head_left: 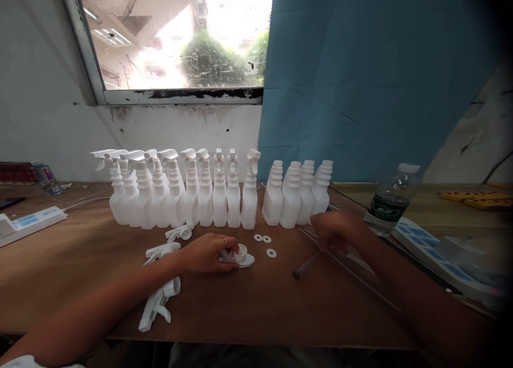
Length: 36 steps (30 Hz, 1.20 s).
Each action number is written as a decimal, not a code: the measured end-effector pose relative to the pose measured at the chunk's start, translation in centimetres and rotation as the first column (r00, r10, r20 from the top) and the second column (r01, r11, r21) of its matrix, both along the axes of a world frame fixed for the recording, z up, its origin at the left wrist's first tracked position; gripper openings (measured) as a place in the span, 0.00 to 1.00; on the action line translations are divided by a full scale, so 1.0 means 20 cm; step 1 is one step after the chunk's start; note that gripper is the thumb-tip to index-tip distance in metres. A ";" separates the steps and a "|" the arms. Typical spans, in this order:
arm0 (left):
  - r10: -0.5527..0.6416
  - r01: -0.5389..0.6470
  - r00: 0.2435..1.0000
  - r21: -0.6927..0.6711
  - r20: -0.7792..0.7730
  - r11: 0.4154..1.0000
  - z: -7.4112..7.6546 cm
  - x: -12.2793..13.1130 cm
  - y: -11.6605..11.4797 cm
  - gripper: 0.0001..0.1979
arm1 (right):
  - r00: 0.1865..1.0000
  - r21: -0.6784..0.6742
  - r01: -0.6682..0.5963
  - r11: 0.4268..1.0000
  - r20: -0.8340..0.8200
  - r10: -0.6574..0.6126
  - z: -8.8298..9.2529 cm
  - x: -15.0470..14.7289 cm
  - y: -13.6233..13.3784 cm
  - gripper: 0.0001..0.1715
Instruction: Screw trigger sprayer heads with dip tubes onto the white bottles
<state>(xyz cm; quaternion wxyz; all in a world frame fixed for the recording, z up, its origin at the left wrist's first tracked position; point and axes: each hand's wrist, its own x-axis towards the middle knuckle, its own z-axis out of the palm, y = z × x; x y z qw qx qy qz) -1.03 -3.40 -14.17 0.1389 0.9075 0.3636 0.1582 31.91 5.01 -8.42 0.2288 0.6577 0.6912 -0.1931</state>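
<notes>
My left hand (210,254) is closed around a white spray trigger head (241,254), holding it low over the brown tabletop with its round collar facing up. Over thin white dip tubes (360,280) on the right, my right hand (332,231) has its fingers curled together; what they grip is hidden. A short clear tube with a dark end (306,266) sticks out from below those fingers. Between the hands lie several flat white washers (271,253). More white trigger heads (158,298) lie beside my left forearm.
White bottles fitted with trigger heads (219,199) stand in a row at the back. Right of them are several open-necked bottles (291,197). A water bottle (388,199) stands beside a power strip (436,255); another power strip (34,223) lies far left.
</notes>
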 end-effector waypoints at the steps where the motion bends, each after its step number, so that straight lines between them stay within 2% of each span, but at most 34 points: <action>1: -0.005 0.005 1.000 0.000 -0.007 1.000 0.00 0.00 0.00 0.11 | 1.000 -0.018 0.002 1.000 -0.001 -0.002 -0.02 0.00 0.01 0.13; 4: -0.006 0.006 0.999 0.004 -0.035 1.000 0.02 0.01 -0.01 0.11 | 1.000 -0.058 -0.017 0.998 -0.012 0.016 -0.05 -0.02 0.02 0.12; 7: 0.032 -0.032 0.999 -0.017 -0.038 0.999 0.02 0.01 -0.01 0.16 | 0.998 -0.069 -0.058 0.996 -0.027 0.057 -0.03 -0.02 0.01 0.09; 10: 0.041 -0.042 0.999 -0.034 -0.025 0.999 0.02 0.02 -0.01 0.18 | 0.992 -0.056 -0.107 0.993 -0.072 0.103 0.06 -0.02 -0.05 0.05; 13: 0.025 -0.025 1.000 -0.007 -0.011 1.000 0.01 0.02 0.00 0.17 | 0.940 -0.026 -0.227 0.974 -0.269 0.212 0.19 -0.07 -0.14 0.03; 14: 0.020 -0.020 1.000 0.001 -0.002 1.000 0.00 0.02 0.00 0.17 | 0.853 0.009 -0.327 0.945 -0.429 0.299 0.23 -0.09 -0.18 0.06; 15: 0.018 -0.018 1.000 0.005 0.008 1.000 0.00 0.02 0.01 0.17 | 0.723 0.074 -0.409 0.910 -0.582 0.372 0.27 -0.13 -0.21 0.09; 17: 0.012 -0.012 1.000 0.000 0.019 1.000 -0.01 0.02 0.01 0.17 | 0.460 0.241 -0.458 0.856 -0.759 0.460 0.32 -0.21 -0.28 0.13; 19: 0.010 -0.010 1.000 -0.007 0.021 1.000 -0.01 0.02 0.01 0.17 | 0.260 0.397 -0.389 0.831 -0.818 0.513 0.35 -0.30 -0.33 0.13; 20: 0.014 -0.014 1.000 -0.010 0.022 1.000 -0.01 0.02 0.01 0.17 | 0.187 0.460 -0.346 0.818 -0.820 0.540 0.36 -0.34 -0.35 0.13; 22: 0.022 -0.022 0.999 -0.019 0.023 1.000 -0.01 0.02 0.00 0.17 | 0.102 0.558 -0.277 0.782 -0.792 0.602 0.35 -0.40 -0.36 0.11; 24: 0.024 -0.024 1.000 -0.022 0.018 0.999 0.00 0.02 -0.01 0.15 | 0.077 0.629 -0.240 0.739 -0.747 0.661 0.33 -0.44 -0.36 0.09; 27: 0.021 -0.021 1.000 -0.016 0.011 1.000 0.00 0.02 -0.01 0.13 | 0.089 0.692 -0.204 0.692 -0.691 0.717 0.30 -0.45 -0.34 0.08; 36: 0.030 -0.030 0.999 -0.027 0.031 0.999 0.00 0.02 -0.01 0.16 | 0.133 0.697 -0.225 0.681 -0.670 0.730 0.30 -0.45 -0.34 0.08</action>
